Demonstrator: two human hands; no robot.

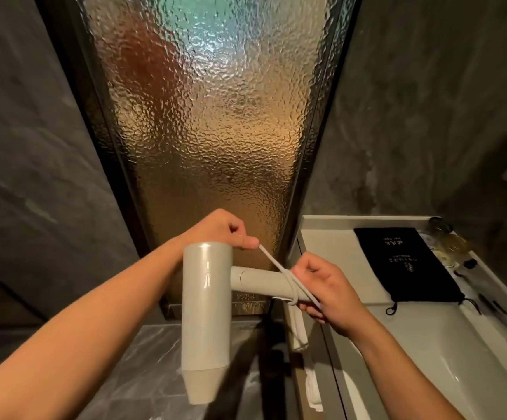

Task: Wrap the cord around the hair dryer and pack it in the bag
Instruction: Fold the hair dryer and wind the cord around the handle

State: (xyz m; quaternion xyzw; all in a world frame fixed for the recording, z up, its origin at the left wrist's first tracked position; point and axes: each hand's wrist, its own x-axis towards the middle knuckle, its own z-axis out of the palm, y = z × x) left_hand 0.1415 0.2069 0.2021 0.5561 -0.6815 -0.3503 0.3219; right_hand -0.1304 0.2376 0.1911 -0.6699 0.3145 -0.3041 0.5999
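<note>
A white hair dryer (206, 301) hangs in the air in front of me, barrel vertical with the nozzle down, handle pointing right. Its white cord (276, 264) is looped a few times around the far end of the handle. My left hand (224, 230) pinches a stretch of the cord taut above the barrel. My right hand (329, 294) grips the handle's end over the cord loops. The black drawstring bag (406, 265) lies flat on the white vanity counter (322, 247) to the right, apart from both hands.
A textured glass panel (209, 131) in a dark frame stands straight ahead between grey walls. A white basin (428, 353) lies at the right. Small jars and dark items (449, 241) sit at the counter's back right. White towels (299, 328) hang on the vanity's side.
</note>
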